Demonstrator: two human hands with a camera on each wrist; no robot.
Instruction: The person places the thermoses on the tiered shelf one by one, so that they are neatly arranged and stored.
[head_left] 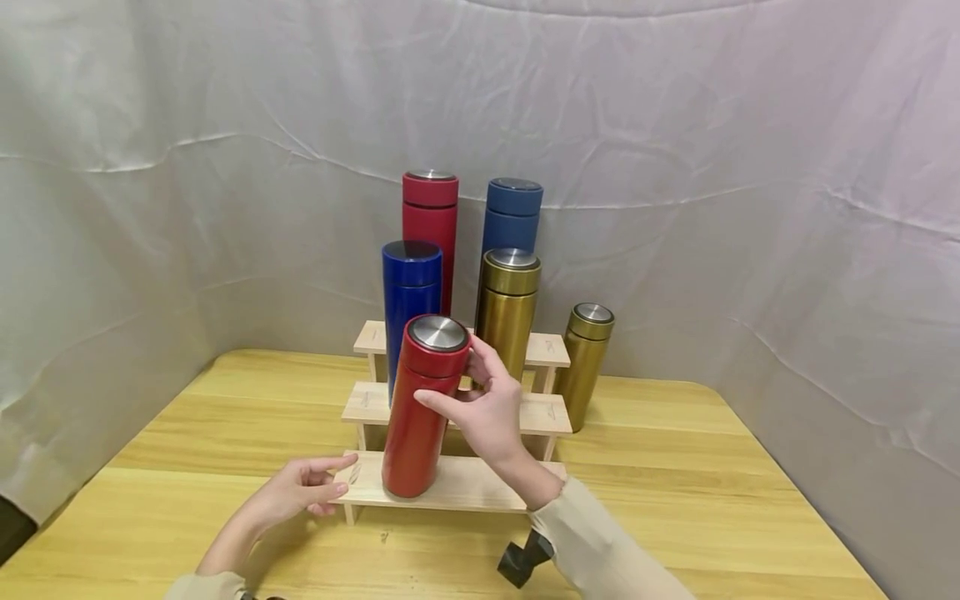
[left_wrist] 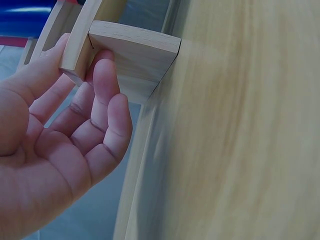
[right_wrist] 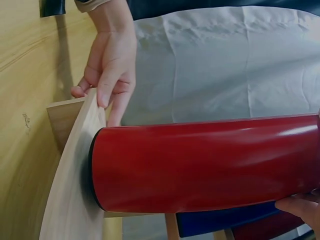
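Note:
A glossy red thermos bottle [head_left: 422, 425] with a steel-topped lid stands on the lowest step of a three-tier wooden display stand [head_left: 487, 485], left of its middle. My right hand [head_left: 489, 408] grips it near the top, thumb in front and fingers behind. In the right wrist view the base of the red thermos [right_wrist: 200, 165] meets the board. My left hand [head_left: 288, 492] pinches the left end of that lowest step. The left wrist view shows the left hand's [left_wrist: 70, 135] thumb on the board [left_wrist: 80, 47] and fingers under it.
On the middle step stand a blue thermos [head_left: 413, 275] and a gold thermos [head_left: 510, 312]. Behind them, a darker red thermos [head_left: 430, 200] and a dull blue thermos [head_left: 513, 221] rise from the top step. Another gold thermos [head_left: 585, 367] stands on the table [head_left: 675, 467], right of the stand.

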